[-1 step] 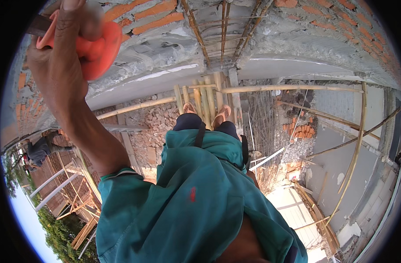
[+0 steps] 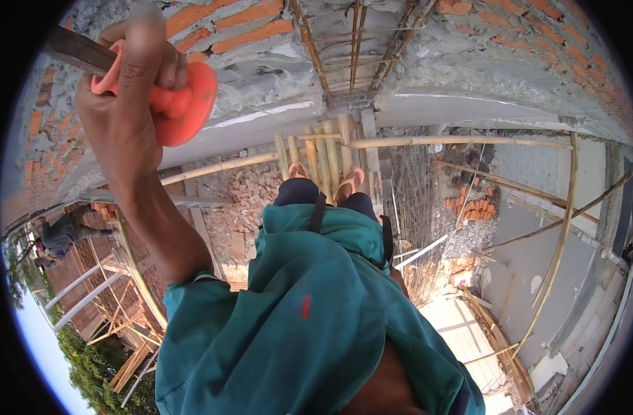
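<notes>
My left hand (image 2: 119,128) is raised at the upper left, its fingers wrapped round a chisel with an orange rubber hand guard (image 2: 194,104). The dark metal shaft (image 2: 78,54) sticks out of the grip toward the left, and the guard's wide round flange is on the right side of the hand. Behind the hand rises a rough wall of orange brick and grey mortar (image 2: 254,38). The shaft's far end runs out of the picture, so I cannot tell whether it touches the wall. My right hand does not show.
My sandalled feet stand on bamboo poles (image 2: 321,162) high above the ground. A bamboo rail (image 2: 462,140) runs along the wall. Upright rebar (image 2: 354,52) fills a gap in it. Rubble (image 2: 254,190) and stacked bricks (image 2: 479,207) lie below. Another person (image 2: 64,235) is at far left.
My left hand has moved to the right and slightly down with the chisel, and more of the dark shaft shows. My feet have stayed in place.
</notes>
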Motion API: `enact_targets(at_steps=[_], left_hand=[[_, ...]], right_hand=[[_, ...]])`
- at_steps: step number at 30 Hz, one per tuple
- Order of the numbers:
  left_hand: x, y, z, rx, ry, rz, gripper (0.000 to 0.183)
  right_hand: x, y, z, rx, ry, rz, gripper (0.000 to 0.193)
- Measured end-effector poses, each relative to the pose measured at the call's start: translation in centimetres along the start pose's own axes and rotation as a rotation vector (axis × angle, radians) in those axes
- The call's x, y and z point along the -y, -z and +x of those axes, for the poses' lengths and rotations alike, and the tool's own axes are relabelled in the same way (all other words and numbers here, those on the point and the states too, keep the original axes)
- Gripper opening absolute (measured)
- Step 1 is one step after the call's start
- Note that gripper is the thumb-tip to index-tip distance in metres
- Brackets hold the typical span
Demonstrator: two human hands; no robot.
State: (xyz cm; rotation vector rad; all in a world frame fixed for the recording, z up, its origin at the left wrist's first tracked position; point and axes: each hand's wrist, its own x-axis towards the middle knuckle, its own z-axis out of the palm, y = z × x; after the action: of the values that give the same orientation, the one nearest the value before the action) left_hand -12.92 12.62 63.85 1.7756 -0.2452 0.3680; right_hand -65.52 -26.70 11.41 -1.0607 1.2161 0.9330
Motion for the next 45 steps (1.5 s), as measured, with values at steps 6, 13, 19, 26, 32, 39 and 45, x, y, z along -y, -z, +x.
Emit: enact_targets(at_steps=[6, 13, 19, 26, 32, 39, 45], left_hand=[[10.8, -1.5, -15.2, -0.124, 0.721, -0.029, 0.028], [14.2, -4.2, -23.3, -0.359, 1.028, -0.453, 0.037], [14.3, -9.5, -20.7, 0.025, 0.868, -0.365, 0.037], [12.9, -16.7, -19.0, 0.463, 0.445, 0.086, 0.042], [14.8, -17.0, -16.3, 1.002, 0.278, 0.193, 0.042], [15.4, -17.4, -11.2, 0.476, -0.020, 0.250, 0.031], [18.2, -12.3, 1.0, 0.026, -0.728, 0.348, 0.028]], right_hand=[[10.4, -1.0, -3.1, 0.090, 0.130, 0.098, 0.030], [26.0, -2.5, -7.9, 0.351, 0.012, 0.588, 0.016], [34.4, -11.4, -15.8, 0.270, 0.407, 0.457, 0.027], [35.2, -18.8, -21.4, 0.615, 0.633, 0.428, 0.040], [33.8, -20.4, -21.3, 0.644, 0.675, 0.526, 0.038], [32.6, -19.0, -16.9, 0.751, 0.509, 0.966, 0.031], [28.8, -17.8, -13.1, 0.595, 0.363, 1.198, 0.029]])
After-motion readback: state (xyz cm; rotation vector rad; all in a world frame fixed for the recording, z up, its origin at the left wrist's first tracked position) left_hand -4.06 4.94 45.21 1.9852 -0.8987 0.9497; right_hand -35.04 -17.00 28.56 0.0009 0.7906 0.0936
